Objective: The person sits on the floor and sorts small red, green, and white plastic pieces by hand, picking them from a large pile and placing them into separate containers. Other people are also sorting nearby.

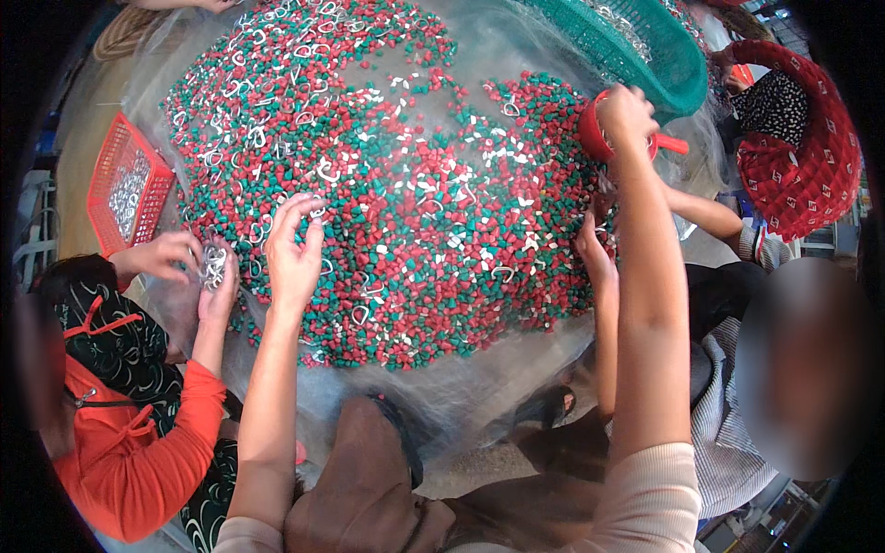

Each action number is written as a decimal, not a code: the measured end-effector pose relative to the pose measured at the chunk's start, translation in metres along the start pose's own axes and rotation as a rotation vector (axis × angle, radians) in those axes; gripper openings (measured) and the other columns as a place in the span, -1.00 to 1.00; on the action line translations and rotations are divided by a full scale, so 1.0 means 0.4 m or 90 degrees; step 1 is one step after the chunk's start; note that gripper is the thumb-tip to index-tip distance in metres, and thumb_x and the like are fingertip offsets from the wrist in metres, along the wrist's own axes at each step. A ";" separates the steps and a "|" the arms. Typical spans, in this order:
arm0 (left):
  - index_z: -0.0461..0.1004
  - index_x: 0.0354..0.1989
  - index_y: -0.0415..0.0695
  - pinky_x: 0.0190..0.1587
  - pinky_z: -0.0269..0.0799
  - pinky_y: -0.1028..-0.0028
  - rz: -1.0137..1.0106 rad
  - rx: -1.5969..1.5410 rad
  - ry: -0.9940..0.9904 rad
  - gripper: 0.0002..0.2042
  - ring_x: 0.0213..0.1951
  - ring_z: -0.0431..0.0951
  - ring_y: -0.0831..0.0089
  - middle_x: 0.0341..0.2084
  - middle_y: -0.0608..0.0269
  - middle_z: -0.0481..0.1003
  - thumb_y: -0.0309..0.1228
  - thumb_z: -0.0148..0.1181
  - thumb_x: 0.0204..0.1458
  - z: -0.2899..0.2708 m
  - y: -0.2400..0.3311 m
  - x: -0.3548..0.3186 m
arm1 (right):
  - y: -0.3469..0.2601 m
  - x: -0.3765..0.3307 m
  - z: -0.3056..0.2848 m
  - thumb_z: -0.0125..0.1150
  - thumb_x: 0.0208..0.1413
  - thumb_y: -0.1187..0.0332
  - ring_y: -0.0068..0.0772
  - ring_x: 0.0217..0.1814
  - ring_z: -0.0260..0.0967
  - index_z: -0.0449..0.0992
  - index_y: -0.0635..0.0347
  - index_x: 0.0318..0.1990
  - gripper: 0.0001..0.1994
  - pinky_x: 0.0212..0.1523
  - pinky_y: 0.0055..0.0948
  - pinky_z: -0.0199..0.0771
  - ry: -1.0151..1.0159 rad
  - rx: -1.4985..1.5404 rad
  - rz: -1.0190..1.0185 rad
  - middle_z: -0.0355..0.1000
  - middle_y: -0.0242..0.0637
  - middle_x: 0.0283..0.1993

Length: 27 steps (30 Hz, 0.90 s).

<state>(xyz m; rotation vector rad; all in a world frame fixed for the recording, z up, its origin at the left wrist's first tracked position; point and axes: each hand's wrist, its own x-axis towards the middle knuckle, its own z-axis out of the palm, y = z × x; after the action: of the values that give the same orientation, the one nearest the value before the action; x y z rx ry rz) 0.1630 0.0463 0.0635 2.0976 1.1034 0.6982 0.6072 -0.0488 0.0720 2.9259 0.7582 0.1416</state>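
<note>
At half past one, my right hand [629, 118] covers much of the red cup [590, 134], so I cannot tell whether its fingers grip the rim or reach inside; the cup's contents are hidden too. At nine o'clock my left hand [317, 213] is half curled, thumb and fingertips bent toward a white ring [318, 212]; whether they pinch it, I cannot tell. A co-worker's hand [597, 258], at three, is near my right forearm, and the green basket [690, 83] at one is cut off by the top edge. The pieces [433, 276], heaped from the middle toward eleven, are small and chunky, in red, green and white, with thin white loops among them, thickest at eleven.
</note>
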 end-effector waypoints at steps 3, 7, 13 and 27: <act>0.49 -0.22 -0.16 0.08 0.26 0.37 0.005 -0.040 -0.018 -0.82 0.00 0.41 0.24 -0.12 0.09 0.43 -0.55 0.09 -0.03 0.031 0.010 0.008 | -0.103 -0.024 0.099 0.01 -0.02 0.39 0.01 -0.08 0.40 0.53 0.01 -0.22 -0.78 -0.07 -0.14 0.44 0.047 0.123 -0.323 0.41 -0.09 -0.13; 0.50 -0.26 -0.17 0.02 0.31 0.35 0.066 -0.057 -0.062 -0.83 -0.07 0.45 0.22 -0.20 0.11 0.47 -0.55 0.07 -0.04 0.088 0.025 0.014 | -0.170 -0.088 0.213 0.25 -0.10 0.31 -0.07 0.05 0.30 0.50 -0.13 -0.04 -0.63 0.01 -0.21 0.39 0.005 0.173 -0.330 0.39 -0.28 -0.01; 0.48 -0.19 -0.11 -0.07 0.33 0.31 0.277 0.058 -0.157 -0.79 -0.12 0.42 0.26 -0.20 0.20 0.45 -0.43 0.15 -0.04 0.229 0.032 0.040 | -0.188 -0.200 0.209 0.10 0.01 0.26 -0.31 -0.26 0.44 0.56 0.07 -0.17 -0.76 -0.24 -0.33 0.44 -0.024 0.740 -0.088 0.52 -0.30 -0.28; 0.44 -0.42 -0.11 -0.24 0.40 0.27 0.128 0.172 -0.311 -0.78 -0.26 0.48 0.24 -0.41 0.22 0.45 -0.24 0.23 -0.12 0.140 -0.021 0.067 | -0.124 -0.477 0.083 0.28 -0.10 0.27 -0.37 -0.40 0.41 0.57 0.24 -0.35 -0.78 -0.29 -0.41 0.38 -0.313 0.776 -0.059 0.48 -0.21 -0.46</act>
<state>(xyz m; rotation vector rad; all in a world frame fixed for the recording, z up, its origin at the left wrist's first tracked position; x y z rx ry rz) 0.2118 0.0556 0.0252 2.4538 0.7493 0.1026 0.4216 -0.1018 0.0208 3.6003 1.1414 -1.4817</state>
